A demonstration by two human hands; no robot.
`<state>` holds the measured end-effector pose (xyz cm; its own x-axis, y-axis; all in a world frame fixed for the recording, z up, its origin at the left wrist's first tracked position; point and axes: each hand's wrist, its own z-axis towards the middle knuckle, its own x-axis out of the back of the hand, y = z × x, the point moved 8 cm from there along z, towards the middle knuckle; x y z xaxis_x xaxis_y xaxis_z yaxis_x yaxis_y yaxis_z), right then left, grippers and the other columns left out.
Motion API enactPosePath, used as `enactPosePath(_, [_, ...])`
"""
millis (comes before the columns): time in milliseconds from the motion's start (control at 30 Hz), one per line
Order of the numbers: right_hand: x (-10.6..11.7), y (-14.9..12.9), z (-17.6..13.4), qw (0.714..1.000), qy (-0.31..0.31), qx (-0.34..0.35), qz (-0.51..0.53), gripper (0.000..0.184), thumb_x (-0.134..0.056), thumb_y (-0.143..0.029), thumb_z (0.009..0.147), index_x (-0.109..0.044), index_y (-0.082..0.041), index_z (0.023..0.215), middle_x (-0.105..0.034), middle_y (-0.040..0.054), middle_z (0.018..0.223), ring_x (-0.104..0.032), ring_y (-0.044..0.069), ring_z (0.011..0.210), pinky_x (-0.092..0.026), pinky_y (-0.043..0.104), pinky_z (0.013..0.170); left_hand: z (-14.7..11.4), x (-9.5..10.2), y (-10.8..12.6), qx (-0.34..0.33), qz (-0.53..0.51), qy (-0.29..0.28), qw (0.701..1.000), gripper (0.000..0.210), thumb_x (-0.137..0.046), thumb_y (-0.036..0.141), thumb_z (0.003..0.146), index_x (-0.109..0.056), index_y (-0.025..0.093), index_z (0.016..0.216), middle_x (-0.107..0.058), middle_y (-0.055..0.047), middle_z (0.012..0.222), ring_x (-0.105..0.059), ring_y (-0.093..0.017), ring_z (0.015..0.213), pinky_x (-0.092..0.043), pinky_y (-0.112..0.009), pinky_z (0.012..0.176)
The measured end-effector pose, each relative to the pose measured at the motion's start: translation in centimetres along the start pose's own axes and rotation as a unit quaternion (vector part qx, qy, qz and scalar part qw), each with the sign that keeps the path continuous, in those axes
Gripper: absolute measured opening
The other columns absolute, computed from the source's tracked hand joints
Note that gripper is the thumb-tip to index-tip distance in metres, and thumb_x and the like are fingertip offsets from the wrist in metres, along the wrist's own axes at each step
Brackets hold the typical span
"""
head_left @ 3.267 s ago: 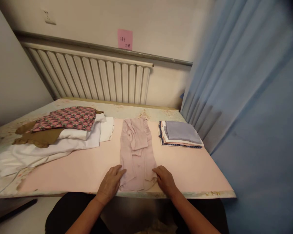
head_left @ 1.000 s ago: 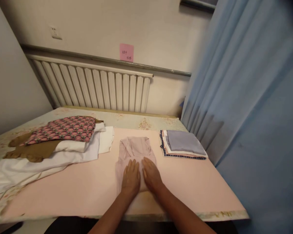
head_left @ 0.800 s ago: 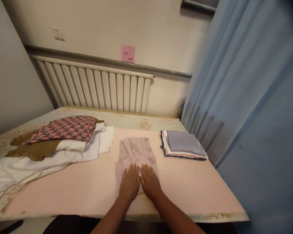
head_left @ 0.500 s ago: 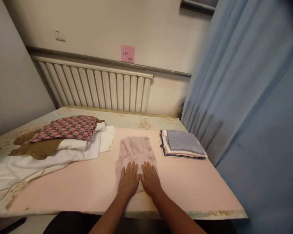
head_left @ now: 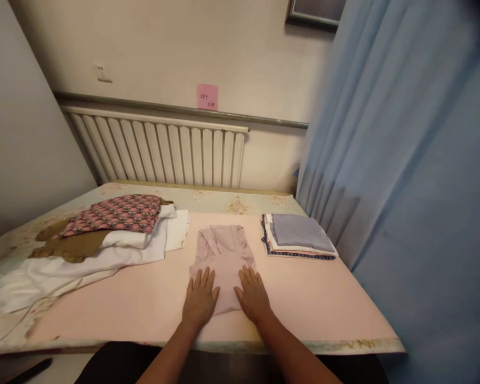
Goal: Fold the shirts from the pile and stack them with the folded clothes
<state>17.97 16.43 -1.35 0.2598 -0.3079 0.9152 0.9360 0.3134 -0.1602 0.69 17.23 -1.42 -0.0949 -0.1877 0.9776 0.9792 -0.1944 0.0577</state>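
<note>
A pale pink garment (head_left: 226, 266), folded into a narrow panel with creases at its far end, lies flat in front of me. My left hand (head_left: 200, 298) rests palm down on its near left edge, fingers stretched out. Opposite it, my right hand (head_left: 255, 296) lies flat on the near right edge with its fingers spread. Bare fabric shows between the two hands. Under the garment is a light pink cloth (head_left: 312, 298) spread over the table.
At left is a loose heap of clothes: a patterned red piece (head_left: 118, 214), a brown one (head_left: 74, 246) and white ones (head_left: 132, 256). A neat folded stack (head_left: 300, 233) sits at right, beside a blue curtain (head_left: 384, 160). A radiator (head_left: 164, 149) stands behind the table.
My hands have slid apart from the garment's middle, the left one leftward and the right one slightly rightward. The near part of the garment shows more between them. The camera has tilted up slightly.
</note>
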Motion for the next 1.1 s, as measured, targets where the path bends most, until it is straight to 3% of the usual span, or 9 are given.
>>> enactPosePath(1100, [1.0,1.3,-2.3,1.000,-0.002,-0.008,-0.001,0.054,-0.036,-0.047,0.096,-0.043,-0.017,0.140,-0.035,0.0081,0.150,-0.027,0.026,0.140,-0.018,0.046,0.114,-1.9,0.7,-0.5,-0.006,0.001,0.025,1.000,0.052,-0.033,0.039,0.095,-0.040,0.018,0.142,-0.037,-0.006,0.150,-0.028,-0.028,0.140,-0.022,-0.048,0.112])
